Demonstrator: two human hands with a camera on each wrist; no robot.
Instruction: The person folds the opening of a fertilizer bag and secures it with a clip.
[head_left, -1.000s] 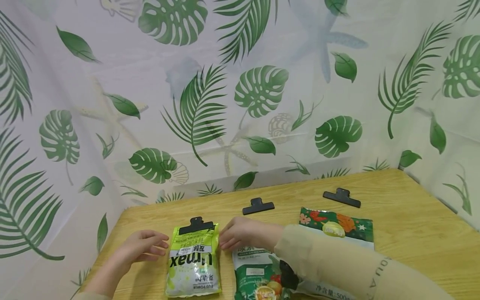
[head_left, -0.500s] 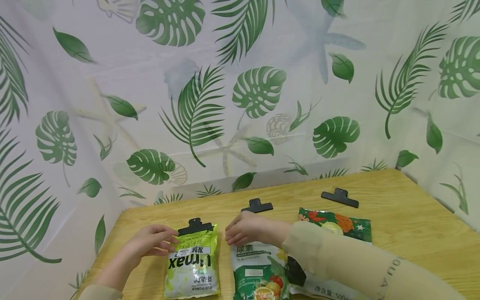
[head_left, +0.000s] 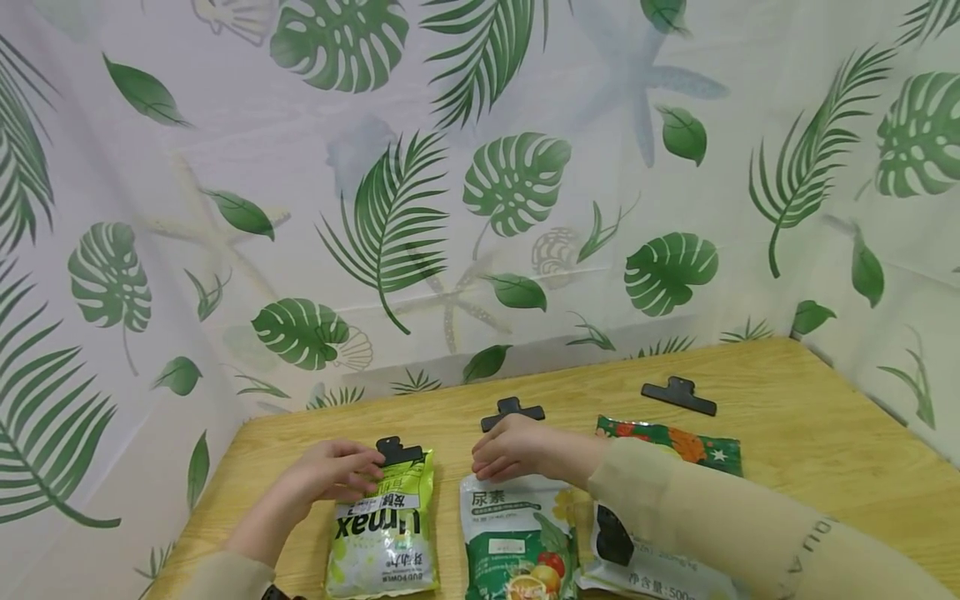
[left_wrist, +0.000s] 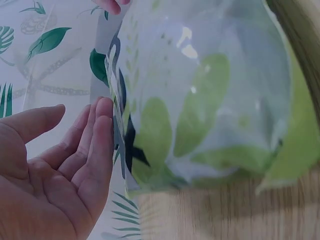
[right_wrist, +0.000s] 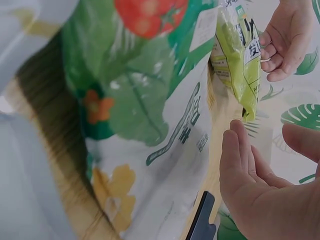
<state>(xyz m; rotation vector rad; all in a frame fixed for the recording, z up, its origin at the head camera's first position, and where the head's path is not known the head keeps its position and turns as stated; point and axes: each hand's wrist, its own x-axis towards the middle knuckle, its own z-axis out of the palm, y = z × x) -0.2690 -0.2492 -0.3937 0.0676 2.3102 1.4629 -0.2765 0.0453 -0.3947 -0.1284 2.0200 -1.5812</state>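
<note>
A lime-green and white bag [head_left: 382, 542] marked "Umax" lies on the table, a black bag clip [head_left: 400, 451] at its top edge. My left hand [head_left: 337, 471] is over that bag's upper left corner, fingers loosely extended, hiding part of the clip; in the left wrist view the fingertips [left_wrist: 102, 120] are close beside the bag, and I cannot tell if they touch. At the top of the green and white middle bag [head_left: 517, 542] is my right hand [head_left: 517, 450]. Its palm [right_wrist: 265, 200] faces the camera in the right wrist view, with nothing in it.
A loose black clip [head_left: 510, 409] lies behind the middle bag, and another clip [head_left: 678, 395] farther right. A third bag [head_left: 660, 575] is partly hidden under the right sleeve [head_left: 720, 517]. Leaf-patterned cloth [head_left: 487, 250] hangs at the table's [head_left: 787, 417] back edge.
My left hand has moved right, from beside the lime-green bag to over its top corner. My right hand has drawn away from that bag, rightward to the middle bag's top.
</note>
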